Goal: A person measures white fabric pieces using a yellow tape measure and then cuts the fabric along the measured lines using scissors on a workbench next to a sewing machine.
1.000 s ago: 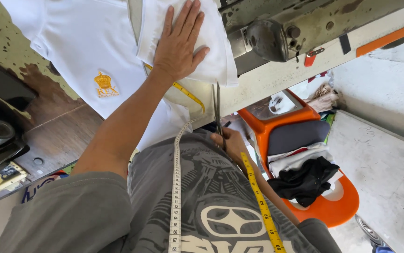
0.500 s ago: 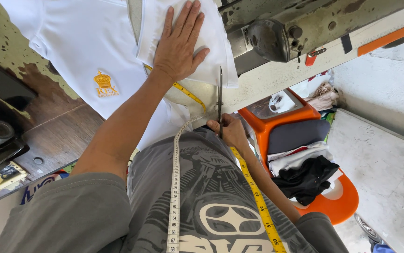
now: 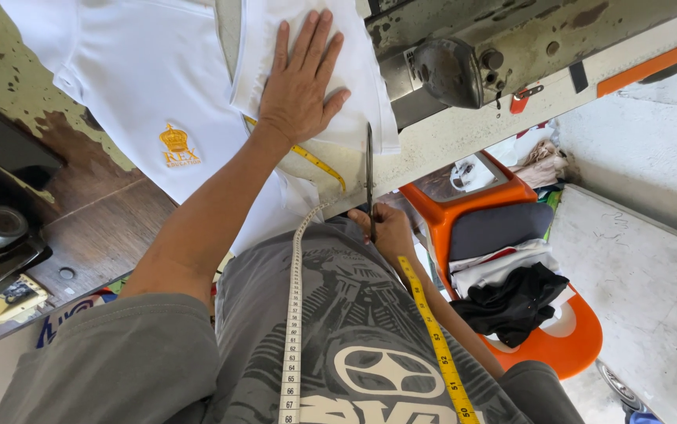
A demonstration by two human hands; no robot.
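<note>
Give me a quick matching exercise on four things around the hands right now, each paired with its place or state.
Things:
1. left hand
2. right hand
3. orange plastic chair
4. yellow measuring tape

Places or states:
A. draped round the person's neck, over the grey printed shirt
B. gripping the long steel scissors
C. pressed flat on the folded white cloth
D. loaded with black and white clothes

Pairs: 1-C, 2-B, 3-D, 4-A

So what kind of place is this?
Probably a tailor's or sewing workshop: a sewing machine on the table, a measuring tape round the person's neck, and scissors in the right hand beside white cloth.
</note>
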